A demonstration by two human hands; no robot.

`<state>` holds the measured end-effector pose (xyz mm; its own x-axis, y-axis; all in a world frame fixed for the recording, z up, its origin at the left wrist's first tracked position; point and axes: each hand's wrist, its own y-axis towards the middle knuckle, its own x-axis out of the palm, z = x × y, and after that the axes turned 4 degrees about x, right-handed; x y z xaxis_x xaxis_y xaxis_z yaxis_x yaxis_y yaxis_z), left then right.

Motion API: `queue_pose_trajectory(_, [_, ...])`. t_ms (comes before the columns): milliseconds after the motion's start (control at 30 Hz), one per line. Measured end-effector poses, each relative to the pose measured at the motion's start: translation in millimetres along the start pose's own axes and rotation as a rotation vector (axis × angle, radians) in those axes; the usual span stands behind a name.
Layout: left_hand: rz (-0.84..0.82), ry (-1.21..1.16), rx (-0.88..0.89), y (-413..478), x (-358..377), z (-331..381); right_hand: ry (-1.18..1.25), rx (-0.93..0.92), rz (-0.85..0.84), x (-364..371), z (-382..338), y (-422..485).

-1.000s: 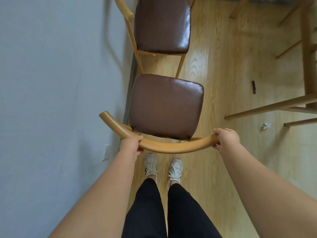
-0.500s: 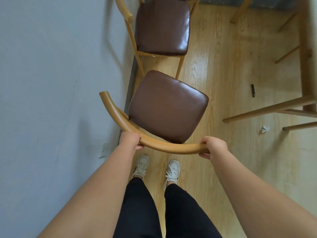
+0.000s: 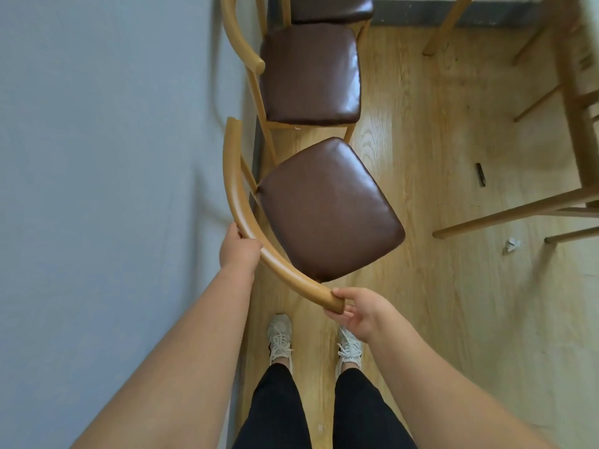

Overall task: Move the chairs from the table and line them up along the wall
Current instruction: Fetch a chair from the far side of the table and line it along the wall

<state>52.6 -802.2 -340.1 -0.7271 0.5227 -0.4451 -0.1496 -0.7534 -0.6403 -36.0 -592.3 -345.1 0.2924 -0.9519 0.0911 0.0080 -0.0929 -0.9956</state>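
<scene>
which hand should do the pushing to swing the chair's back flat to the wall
Probably the right hand: it grips the free end of the backrest, farthest from the wall. The left hand, nearer the wall, can act as pivot.

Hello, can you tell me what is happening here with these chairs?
A person is placing a chair by the wall. The left hand grips the middle of its curved wooden backrest, and the right hand holds the backrest's end. The seat sits at an angle, not yet square with the next chair, which stands with its back to the wall. A third seat shows behind it. The table stands to the right.
</scene>
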Motion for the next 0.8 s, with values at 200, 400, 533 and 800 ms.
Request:
queue_pose_trajectory(200, [-0.106, -0.092, -0.253, -2.3, -9.6, -23.7, 0.163, 0.066, -0.095, 61.7, 23.5, 3.1])
queue_pose_trajectory(400, [-0.080, -0.079, -0.179, 35.6, -38.6, -15.4, 0.128, 0.032, -0.170, 113.2, 33.4, 9.3])
queue_pose_trajectory(533, [-0.073, -0.047, -0.115, 62.7, -57.8, 0.3, 0.074, 0.022, -0.230, 155.2, 30.1, 11.0])
queue_pose_trajectory(800, [-0.058, -0.003, -0.058, 78.7, -65.1, 8.8, -0.079, -0.089, -0.087, 197.5, 16.2, 15.0])
